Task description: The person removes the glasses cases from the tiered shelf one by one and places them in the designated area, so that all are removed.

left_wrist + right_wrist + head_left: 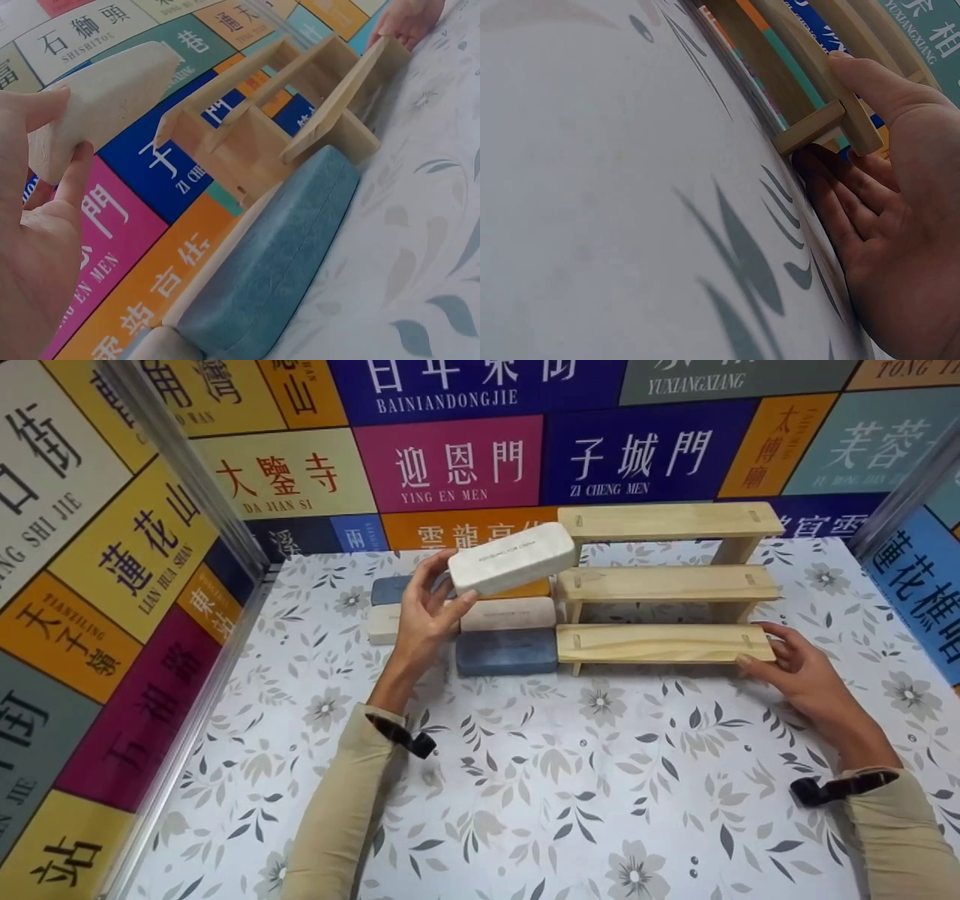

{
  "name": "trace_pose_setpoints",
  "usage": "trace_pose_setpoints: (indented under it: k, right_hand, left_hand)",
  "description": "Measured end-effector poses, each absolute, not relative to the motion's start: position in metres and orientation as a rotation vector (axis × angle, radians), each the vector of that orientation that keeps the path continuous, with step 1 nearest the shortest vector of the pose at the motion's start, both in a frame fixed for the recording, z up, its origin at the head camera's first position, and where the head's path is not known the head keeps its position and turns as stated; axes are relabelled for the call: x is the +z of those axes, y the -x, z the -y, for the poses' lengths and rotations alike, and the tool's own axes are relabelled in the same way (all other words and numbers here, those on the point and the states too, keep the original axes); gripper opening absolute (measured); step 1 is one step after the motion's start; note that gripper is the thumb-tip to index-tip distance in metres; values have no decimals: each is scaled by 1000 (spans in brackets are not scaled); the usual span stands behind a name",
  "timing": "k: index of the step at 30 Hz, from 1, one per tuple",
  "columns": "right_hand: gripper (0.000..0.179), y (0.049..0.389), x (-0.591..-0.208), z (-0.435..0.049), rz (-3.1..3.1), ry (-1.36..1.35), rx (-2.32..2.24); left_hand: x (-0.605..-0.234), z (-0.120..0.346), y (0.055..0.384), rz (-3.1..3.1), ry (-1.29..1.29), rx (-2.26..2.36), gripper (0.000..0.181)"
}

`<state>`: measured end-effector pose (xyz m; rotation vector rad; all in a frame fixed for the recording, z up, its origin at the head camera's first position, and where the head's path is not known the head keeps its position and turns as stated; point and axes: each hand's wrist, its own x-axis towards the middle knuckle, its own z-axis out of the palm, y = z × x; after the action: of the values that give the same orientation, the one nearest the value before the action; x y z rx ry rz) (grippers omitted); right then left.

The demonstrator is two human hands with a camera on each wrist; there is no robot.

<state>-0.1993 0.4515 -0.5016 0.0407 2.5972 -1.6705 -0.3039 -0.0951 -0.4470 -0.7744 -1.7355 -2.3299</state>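
My left hand (421, 622) grips one end of a white glasses case (517, 558) with small dark lettering, thumb on the near side. The case is held tilted above other cases, its far end near the top tier of a three-step wooden display rack (667, 643). At the rack's right end, my right hand (806, 675) pinches the lowest plank; the right wrist view shows the thumb on its upper edge and fingers beneath, by the short leg (810, 129). Against the rack's left end lie a blue case (506, 654) and a pale pinkish case (502, 615).
Partly hidden behind my left hand are another blue case (390, 589), an off-white case (382, 628) and an orange case (529, 587). A floral cloth (555, 787) covers the table. Colourful lettered panels (450, 461) rise behind and at both sides.
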Motion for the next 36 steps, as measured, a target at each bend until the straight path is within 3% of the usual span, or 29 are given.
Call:
trace_pose_setpoints:
  k: [36]
  right_hand:
    - [74, 202, -505, -454, -2536, 20, -1791]
  left_hand:
    - [-500, 203, 271, 1843, 548, -2465, 69]
